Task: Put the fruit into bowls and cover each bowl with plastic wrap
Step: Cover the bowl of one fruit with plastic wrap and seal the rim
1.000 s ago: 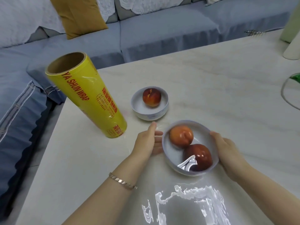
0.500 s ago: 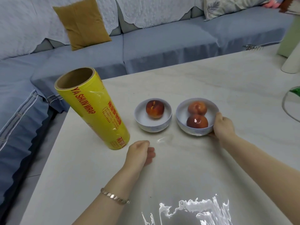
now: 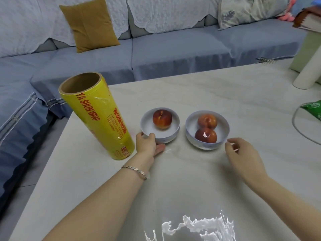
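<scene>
Two white bowls stand side by side on the pale table (image 3: 217, 94). The left bowl (image 3: 147, 124) holds one red peach (image 3: 162, 118). My left hand (image 3: 147, 145) grips its near left rim, thumb over the edge. The right bowl (image 3: 191, 133) holds two peaches (image 3: 206, 129), one behind the other, under a glossy film of wrap. My right hand (image 3: 243, 155) hovers just right of that bowl, fingers loosely curled, apart from it and holding nothing. A tall yellow roll of plastic wrap (image 3: 97, 115) stands upright to the left of the bowls.
A crumpled sheet of clear wrap (image 3: 196, 226) lies on the table's near edge. At the far right are a white cylinder (image 3: 307, 77) and a green packet (image 3: 314, 108) within a wire loop. A grey sofa (image 3: 173, 49) with cushions runs behind and left.
My right hand set the two-peach bowl beside the other bowl and has let go, drawing back. My left hand reached forward from the table and took hold of the left bowl's rim.
</scene>
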### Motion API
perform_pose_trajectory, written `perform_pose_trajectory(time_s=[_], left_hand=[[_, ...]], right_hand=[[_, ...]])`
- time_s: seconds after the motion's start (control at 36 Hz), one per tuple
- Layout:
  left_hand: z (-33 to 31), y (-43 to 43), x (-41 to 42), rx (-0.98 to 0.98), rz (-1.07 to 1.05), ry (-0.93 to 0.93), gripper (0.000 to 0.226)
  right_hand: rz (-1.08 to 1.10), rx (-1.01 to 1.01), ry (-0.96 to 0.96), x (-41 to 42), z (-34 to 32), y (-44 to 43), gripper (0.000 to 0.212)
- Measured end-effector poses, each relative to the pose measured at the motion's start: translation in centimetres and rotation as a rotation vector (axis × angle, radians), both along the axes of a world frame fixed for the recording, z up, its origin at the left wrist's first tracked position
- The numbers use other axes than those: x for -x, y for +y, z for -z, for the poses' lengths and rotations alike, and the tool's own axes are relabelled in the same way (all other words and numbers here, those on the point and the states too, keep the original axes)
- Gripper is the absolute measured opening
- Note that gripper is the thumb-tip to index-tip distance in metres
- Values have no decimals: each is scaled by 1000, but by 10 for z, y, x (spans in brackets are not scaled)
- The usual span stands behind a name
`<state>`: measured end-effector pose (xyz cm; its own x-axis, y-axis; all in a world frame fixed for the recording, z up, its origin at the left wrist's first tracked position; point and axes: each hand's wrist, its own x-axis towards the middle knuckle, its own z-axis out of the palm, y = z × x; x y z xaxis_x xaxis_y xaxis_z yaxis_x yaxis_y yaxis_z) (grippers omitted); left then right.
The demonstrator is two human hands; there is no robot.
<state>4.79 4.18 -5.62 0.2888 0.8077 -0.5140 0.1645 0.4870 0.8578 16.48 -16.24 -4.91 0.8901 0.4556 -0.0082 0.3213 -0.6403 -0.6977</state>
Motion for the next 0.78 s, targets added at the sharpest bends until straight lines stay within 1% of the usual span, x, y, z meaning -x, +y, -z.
perform_pose_trajectory(time_s=[0.03, 0.14, 0.25, 0.44, 0.64, 0.67, 0.72, 0.78], left_hand=[[-1, -1, 2, 5, 5, 10, 42], [-2, -13, 24, 31, 61, 41, 38], [-5, -34, 64, -34, 175, 107, 32], [-17, -66, 124, -9, 340, 75, 26], [-19, -75, 148, 67, 433, 117, 28], [-20, -72, 148, 50, 454, 155, 27], [-18, -59, 147, -60, 495, 280, 29], [-15, -39, 143, -220, 488, 402, 47]], right_hand=[[-30, 5, -14, 5, -3, -2, 21], [-141, 15, -13, 23, -18, -1, 22], [-217, -10, 7, 35, -28, 7, 21], [-354, 33, 42, 47, -27, 21, 17], [-441, 83, 54, 54, -25, 31, 14], [-450, 84, 56, 54, -25, 33, 14], [-465, 82, 59, 57, -27, 35, 14], [-475, 90, 60, 59, -30, 37, 14]])
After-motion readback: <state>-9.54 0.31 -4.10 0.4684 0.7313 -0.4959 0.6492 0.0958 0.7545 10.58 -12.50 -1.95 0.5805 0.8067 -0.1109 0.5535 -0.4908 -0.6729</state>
